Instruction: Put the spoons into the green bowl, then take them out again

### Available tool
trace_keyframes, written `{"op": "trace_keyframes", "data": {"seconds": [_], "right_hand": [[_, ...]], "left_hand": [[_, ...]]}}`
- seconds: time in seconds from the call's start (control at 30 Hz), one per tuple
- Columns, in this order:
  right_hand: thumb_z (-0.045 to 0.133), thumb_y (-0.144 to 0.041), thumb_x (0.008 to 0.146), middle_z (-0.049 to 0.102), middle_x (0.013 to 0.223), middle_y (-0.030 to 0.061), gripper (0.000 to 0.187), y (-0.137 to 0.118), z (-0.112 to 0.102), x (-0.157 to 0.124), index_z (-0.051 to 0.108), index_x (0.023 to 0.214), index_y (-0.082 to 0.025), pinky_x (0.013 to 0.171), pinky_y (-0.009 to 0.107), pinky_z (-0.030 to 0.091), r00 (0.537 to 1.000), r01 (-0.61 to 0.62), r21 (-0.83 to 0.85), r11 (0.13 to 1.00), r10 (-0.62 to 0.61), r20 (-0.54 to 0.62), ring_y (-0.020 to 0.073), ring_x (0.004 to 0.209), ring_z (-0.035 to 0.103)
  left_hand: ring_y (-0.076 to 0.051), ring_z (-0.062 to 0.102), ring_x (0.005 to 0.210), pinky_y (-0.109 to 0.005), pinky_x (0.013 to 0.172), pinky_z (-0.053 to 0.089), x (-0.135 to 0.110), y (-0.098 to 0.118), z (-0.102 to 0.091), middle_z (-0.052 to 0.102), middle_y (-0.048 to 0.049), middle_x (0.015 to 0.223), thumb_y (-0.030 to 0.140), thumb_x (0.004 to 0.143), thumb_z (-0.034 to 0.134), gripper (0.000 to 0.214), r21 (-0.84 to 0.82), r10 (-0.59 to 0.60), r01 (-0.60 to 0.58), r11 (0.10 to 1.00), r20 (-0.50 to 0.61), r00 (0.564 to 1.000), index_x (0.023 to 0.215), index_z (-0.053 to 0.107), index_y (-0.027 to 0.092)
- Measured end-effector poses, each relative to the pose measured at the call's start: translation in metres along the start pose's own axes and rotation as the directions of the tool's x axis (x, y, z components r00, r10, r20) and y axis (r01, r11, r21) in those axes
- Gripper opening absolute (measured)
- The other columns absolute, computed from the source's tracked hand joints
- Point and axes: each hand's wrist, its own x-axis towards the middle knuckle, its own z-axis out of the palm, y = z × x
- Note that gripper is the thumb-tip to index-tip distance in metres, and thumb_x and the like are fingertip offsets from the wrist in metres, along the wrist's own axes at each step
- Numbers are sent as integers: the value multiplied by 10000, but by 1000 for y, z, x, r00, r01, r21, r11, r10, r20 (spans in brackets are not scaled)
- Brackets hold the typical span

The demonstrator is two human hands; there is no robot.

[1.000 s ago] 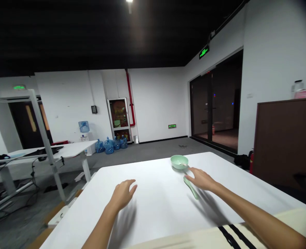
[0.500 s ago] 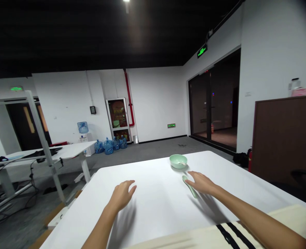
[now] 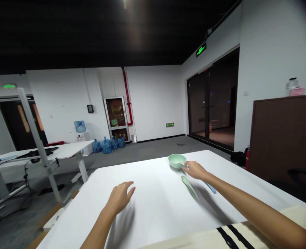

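A light green bowl sits near the far edge of the white table, with a pale spoon leaning inside it. My right hand is at the bowl's right rim, its thumb and fingertips apart beside the spoon's handle end; whether they touch it is unclear. Nearer to me lies a green spoon on the table. The end of a blue utensil shows from under my right forearm, the remainder hidden. Over the left part of the table hovers my left hand, holding nothing, fingers apart.
Cream cloth with black stripes covers the near table edge. Left of the table are a metal frame post and another white table with cables. Blue water bottles stand by the far wall; a brown cabinet is at right.
My right hand has moved forward from beside the green spoon to the bowl's rim, uncovering the blue utensil's end. My left hand stays nearly in place. The view has shifted slightly.
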Motion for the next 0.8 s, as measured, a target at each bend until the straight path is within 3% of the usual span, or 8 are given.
{"op": "trace_keyframes", "data": {"seconds": [0.23, 0.4, 0.57, 0.8], "right_hand": [[568, -402, 823, 724, 1010, 147, 301, -9, -5, 63, 740, 918, -174, 712, 282, 418, 989, -147, -44, 988, 146, -30, 275, 972, 671], [579, -343, 790, 709, 1050, 183, 306, -11, 0, 92, 745, 955, -147, 710, 299, 447, 979, -198, -101, 975, 201, 20, 286, 964, 681], [633, -323, 748, 714, 1010, 182, 275, -8, 17, 110, 746, 905, -128, 709, 298, 461, 967, -224, -121, 967, 236, 92, 287, 960, 684], [721, -359, 691, 717, 1005, 162, 411, 4, 46, 128, 719, 1026, -121, 660, 287, 464, 965, -242, -86, 967, 249, 86, 272, 905, 688]], "left_hand": [[-257, 553, 1300, -423, 1088, 404, 1, 1, -2, 620, -68, 1393, 482, 965, 351, 519, -24, -8, 8, 1000, 9, 1000, 1344, 589, 218], [-258, 555, 1292, -431, 1103, 388, 0, 4, -1, 624, -57, 1388, 483, 968, 356, 503, -51, -1, 2, 999, 12, 1000, 1344, 591, 246], [-267, 560, 1281, -449, 1107, 382, 1, 5, 0, 631, -48, 1379, 491, 964, 369, 485, -65, 1, -1, 998, -5, 1000, 1336, 597, 278], [-263, 556, 1286, -449, 1119, 372, 1, 5, -1, 635, -49, 1372, 493, 968, 369, 482, -69, -3, 3, 998, 7, 1000, 1340, 592, 282]]}}
